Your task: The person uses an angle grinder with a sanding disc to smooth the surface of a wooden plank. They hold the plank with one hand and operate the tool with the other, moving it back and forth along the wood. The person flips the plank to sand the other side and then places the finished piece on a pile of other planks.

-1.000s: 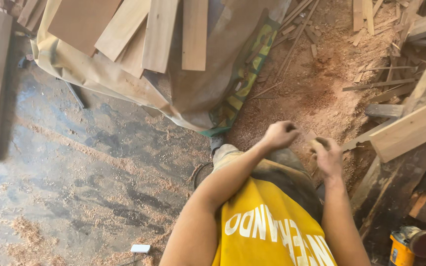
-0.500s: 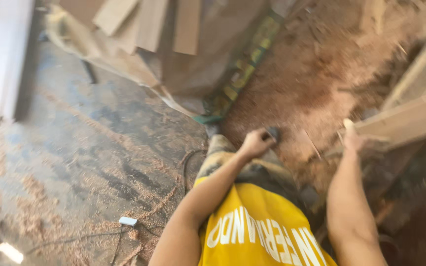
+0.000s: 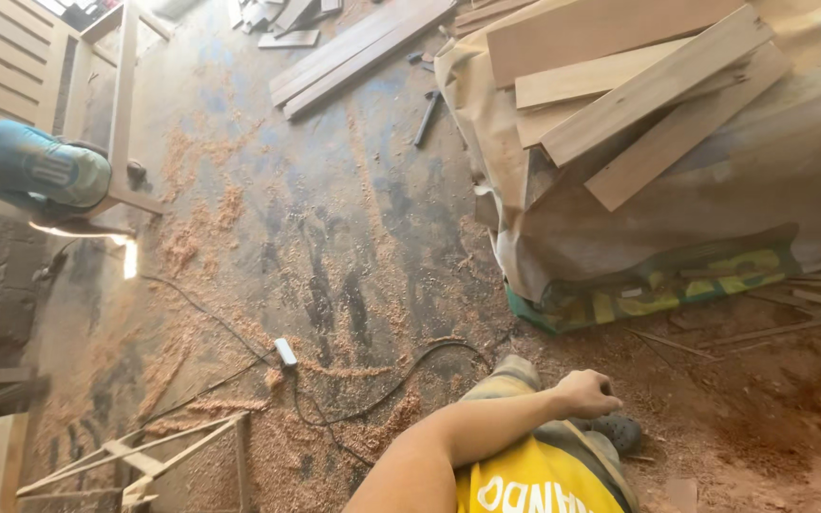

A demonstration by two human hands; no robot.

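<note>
Sawdust-strewn floor [image 3: 353, 237], left hand [image 3: 586, 391] curled in a closed grip, contents hidden, and that loose cable [image 3: 382, 389] near the feet could trip them.

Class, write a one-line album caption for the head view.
Left hand closed in a fist above a sawdust-strewn floor, beside planks stacked on a tarp.

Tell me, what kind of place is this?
Most likely a woodworking shop. Cut wooden planks lie stacked on a covered pile, sawdust is strewn over the concrete floor, and a wooden frame stands at the far left.
</note>
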